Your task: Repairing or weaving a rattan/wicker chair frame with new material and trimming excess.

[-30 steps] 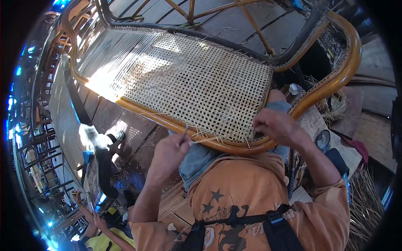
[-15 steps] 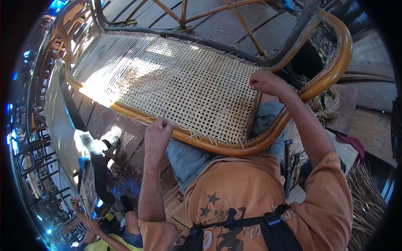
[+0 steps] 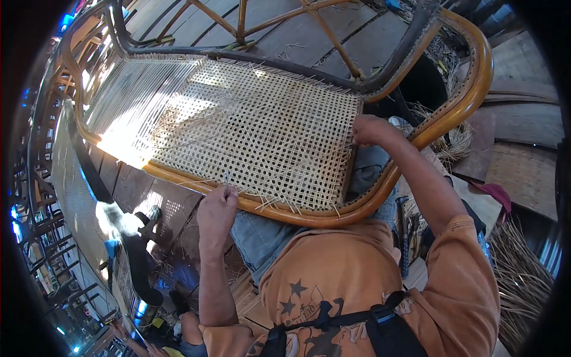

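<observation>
A cane seat panel woven with small open holes is stretched in a curved rattan frame over my lap. My left hand is closed at the near rail, a thin pointed metal tool sticking up from its fist toward the weave. At the panel's right edge my right hand is closed too; its fingertips are at the border of the cane, and what they pinch is too small or hidden to make out. Loose strand ends poke out along the near rail.
Rattan struts rise behind the panel. Another caned piece with a dark frame stands at left, with a co-worker's leg below it. Bundled cane strands and wooden boards lie at right. A hammer-like tool rests by my hip.
My right hand has come slightly nearer to me along the panel's right edge. The left hand keeps its grip on the pointed tool near the rail. The whole view has shifted a little.
</observation>
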Tool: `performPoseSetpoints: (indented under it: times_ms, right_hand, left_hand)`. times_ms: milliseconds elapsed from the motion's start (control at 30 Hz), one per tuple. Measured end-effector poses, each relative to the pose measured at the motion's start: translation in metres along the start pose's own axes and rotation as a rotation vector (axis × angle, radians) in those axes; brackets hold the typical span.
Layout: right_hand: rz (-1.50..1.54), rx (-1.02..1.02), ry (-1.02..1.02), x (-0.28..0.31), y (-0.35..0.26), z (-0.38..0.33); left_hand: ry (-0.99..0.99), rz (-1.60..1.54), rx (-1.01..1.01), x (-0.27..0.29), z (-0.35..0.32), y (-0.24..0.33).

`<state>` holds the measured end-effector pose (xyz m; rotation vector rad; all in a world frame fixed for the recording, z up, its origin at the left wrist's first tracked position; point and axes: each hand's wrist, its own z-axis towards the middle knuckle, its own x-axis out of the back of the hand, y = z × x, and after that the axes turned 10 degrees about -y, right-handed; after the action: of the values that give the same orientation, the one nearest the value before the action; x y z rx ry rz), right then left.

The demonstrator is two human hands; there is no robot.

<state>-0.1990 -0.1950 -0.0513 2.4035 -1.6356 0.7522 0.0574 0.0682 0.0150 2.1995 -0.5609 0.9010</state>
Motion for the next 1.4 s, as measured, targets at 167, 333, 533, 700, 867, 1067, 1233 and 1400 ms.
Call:
performPoseSetpoints:
  times_ms: [167,333,533,700,867,1067,1233,1400]
  right_hand:
    - [-0.073,0.043,0.172,-0.018,0.016,0.015]
    - [-0.103,0.051,0.123,-0.017,0.009,0.02]
    - [-0.09,0.075,0.142,-0.016,0.004,0.015]
    - [-0.047,0.099,0.251,-0.025,0.012,0.022]
    - [-0.113,0.148,0.201,-0.016,0.014,0.016]
    - [-0.097,0.078,0.165,-0.011,0.005,0.011]
    - [-0.137,0.015,0.145,-0.015,0.016,0.016]
    - [-0.141,0.139,0.203,-0.022,0.015,0.031]
  left_hand:
    - [-0.017,0.087,0.065,0.002,-0.004,0.005]
    - [0.004,0.031,0.049,0.0,-0.003,-0.004]
    - [-0.077,0.046,0.098,0.006,-0.002,-0.004]
    - [-0.062,0.144,0.061,0.003,-0.002,-0.009]
    - [-0.116,0.086,0.152,0.006,0.0,-0.001]
    - [-0.124,0.051,0.149,0.005,-0.002,-0.003]
    - [-0.128,0.02,0.127,0.002,0.001,0.0]
    - [-0.116,0.105,0.143,0.005,0.0,-0.01]
